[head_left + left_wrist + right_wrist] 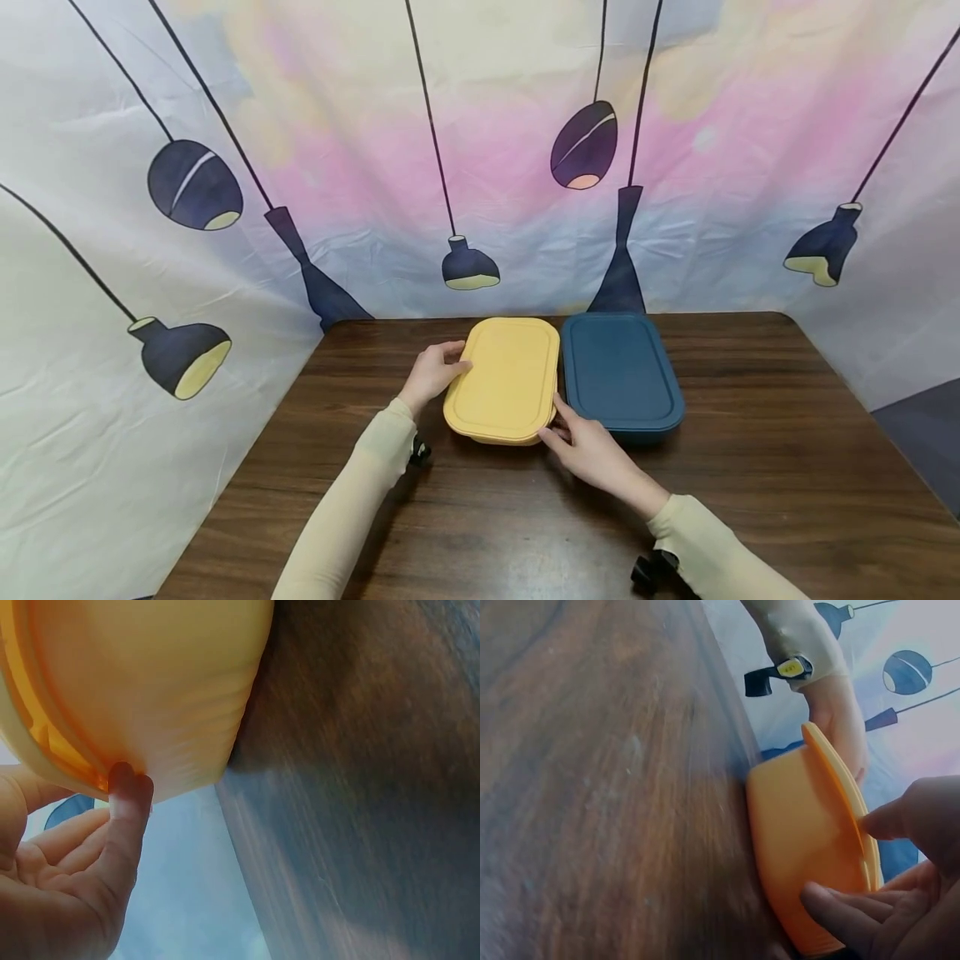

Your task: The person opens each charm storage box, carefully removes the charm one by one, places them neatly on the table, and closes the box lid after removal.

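Observation:
A yellow storage box (795, 832) stands on the table, its yellow lid (510, 375) on top. My left hand (433, 372) is at the box's left side, pinching the lid's rim; in the left wrist view one fingertip (129, 784) touches just under that rim. At the front right corner my right hand (588, 450) has thumb and fingers about the lid's edge. The right wrist view shows a fingertip (881, 821) against the rim and another beside the box wall. Close to the right stands a dark blue lidded box (622, 375), touched by neither hand visibly.
Both boxes stand near the back edge of the brown wooden table (480, 533). Behind it hangs a pastel cloth (360, 150) printed with dark lamps. A black wrist device (654, 571) is strapped under the right sleeve, another (420, 452) under the left.

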`<state>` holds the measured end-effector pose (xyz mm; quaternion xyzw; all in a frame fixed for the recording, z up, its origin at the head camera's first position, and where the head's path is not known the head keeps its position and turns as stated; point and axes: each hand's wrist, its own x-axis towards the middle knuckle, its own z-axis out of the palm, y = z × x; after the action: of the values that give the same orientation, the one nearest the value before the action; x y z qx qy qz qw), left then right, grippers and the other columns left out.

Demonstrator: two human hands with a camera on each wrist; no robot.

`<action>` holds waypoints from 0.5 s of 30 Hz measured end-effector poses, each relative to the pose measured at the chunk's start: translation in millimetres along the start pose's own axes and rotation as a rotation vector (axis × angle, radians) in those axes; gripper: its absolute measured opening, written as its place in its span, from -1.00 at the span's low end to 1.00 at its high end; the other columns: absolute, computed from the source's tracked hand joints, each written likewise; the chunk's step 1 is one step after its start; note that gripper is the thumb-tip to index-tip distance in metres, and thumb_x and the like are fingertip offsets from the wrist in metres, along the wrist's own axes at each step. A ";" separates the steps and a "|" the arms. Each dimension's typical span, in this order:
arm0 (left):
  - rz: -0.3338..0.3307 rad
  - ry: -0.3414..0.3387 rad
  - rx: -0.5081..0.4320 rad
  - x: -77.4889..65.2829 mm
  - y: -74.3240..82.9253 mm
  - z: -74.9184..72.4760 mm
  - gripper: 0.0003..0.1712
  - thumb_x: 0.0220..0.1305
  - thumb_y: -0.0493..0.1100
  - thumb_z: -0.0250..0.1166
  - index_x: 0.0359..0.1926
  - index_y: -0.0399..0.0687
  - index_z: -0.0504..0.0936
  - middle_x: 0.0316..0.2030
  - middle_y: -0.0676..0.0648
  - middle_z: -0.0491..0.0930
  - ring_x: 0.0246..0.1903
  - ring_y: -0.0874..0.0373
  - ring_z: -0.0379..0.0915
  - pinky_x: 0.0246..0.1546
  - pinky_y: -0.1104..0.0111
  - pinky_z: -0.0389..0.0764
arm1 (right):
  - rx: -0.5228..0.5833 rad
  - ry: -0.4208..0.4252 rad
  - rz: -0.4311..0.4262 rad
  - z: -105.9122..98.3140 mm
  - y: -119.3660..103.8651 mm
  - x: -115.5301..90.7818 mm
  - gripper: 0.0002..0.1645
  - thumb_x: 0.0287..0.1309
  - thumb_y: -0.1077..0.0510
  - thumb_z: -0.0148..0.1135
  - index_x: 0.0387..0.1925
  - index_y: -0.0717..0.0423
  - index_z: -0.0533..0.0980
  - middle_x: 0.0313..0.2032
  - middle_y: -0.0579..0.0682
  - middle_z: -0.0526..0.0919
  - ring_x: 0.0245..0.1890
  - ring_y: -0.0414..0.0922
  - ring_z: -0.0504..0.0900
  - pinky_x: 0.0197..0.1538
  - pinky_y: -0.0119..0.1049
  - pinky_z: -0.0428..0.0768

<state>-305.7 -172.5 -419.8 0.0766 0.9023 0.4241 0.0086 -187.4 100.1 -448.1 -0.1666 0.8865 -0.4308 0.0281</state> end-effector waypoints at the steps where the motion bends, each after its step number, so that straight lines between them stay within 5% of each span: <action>1: 0.001 0.005 0.005 0.0 0.1 -0.1 -0.46 0.23 -0.13 0.28 0.22 -0.17 0.44 0.12 -0.11 0.48 -0.07 0.06 0.51 -0.19 0.29 0.57 | -0.001 -0.006 -0.001 -0.9 0.0 0.1 -0.11 0.24 -0.19 0.09 0.41 0.12 0.01 -0.07 0.05 0.62 -0.35 -0.21 0.64 -0.28 -0.31 0.55; 5: -0.007 0.025 0.025 0.5 -0.2 -2.0 -0.53 0.20 -0.11 0.31 0.12 -0.17 0.54 -0.01 -0.10 0.57 -0.13 0.09 0.54 -0.25 0.31 0.58 | 0.028 -0.022 -0.018 0.0 -1.0 1.8 -0.12 0.26 -0.15 0.09 0.41 0.19 0.01 -0.33 -0.09 0.69 -0.63 -0.20 0.54 -0.49 -0.34 0.47; 15: -0.007 0.023 0.077 -2.0 0.8 -2.0 -0.57 0.21 -0.13 0.30 0.08 -0.19 0.57 -0.09 -0.10 0.60 -0.18 0.10 0.57 -0.29 0.32 0.59 | 0.259 -0.008 -0.002 8.1 -4.3 0.8 -0.16 0.24 -0.04 0.16 0.38 0.25 0.07 -0.34 -0.01 0.70 -0.41 -0.07 0.68 -0.39 -0.37 0.59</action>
<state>-303.7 -173.8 -418.1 0.0689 0.9183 0.3898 -0.0034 -185.4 91.3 -449.8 -0.1640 0.8232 -0.5410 0.0525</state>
